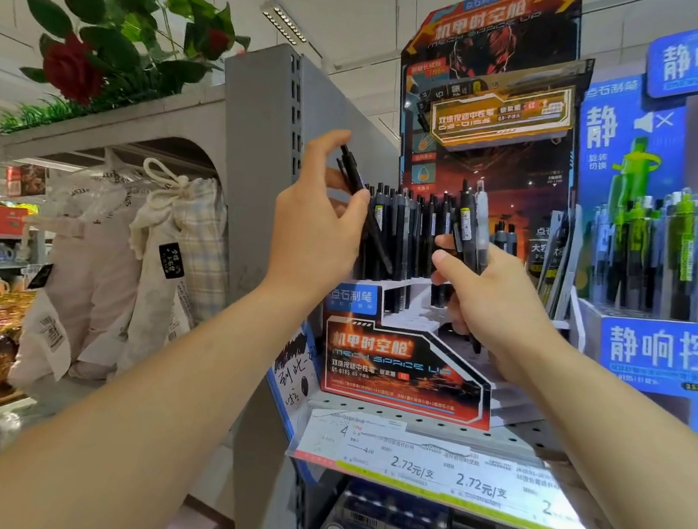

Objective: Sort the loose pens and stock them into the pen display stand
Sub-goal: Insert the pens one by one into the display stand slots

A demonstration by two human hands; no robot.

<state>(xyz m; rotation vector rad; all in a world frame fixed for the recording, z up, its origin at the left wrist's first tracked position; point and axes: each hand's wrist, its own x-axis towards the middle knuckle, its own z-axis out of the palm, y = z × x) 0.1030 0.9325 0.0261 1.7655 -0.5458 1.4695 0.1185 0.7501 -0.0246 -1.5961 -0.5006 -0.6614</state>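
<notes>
A red-and-black pen display stand (406, 374) sits on the shelf, with several black pens (406, 223) upright in its back rows. My left hand (321, 225) is raised at the stand's left side and pinches a black pen (356, 181), held slanted with its clicker end up, in front of the standing pens. To the right, my right hand (493, 301) grips a bunch of pens (471, 231), black ones and a pale translucent one, upright in front of the stand. The lower front tiers of the stand look bare.
A blue pen display (655, 349) with green-and-grey pens stands just right of the stand. The grey shelf upright (261, 141) rises at the left. Price tags (436, 466) line the shelf edge; boxed stock sits below. Fabric bags (163, 248) hang farther left.
</notes>
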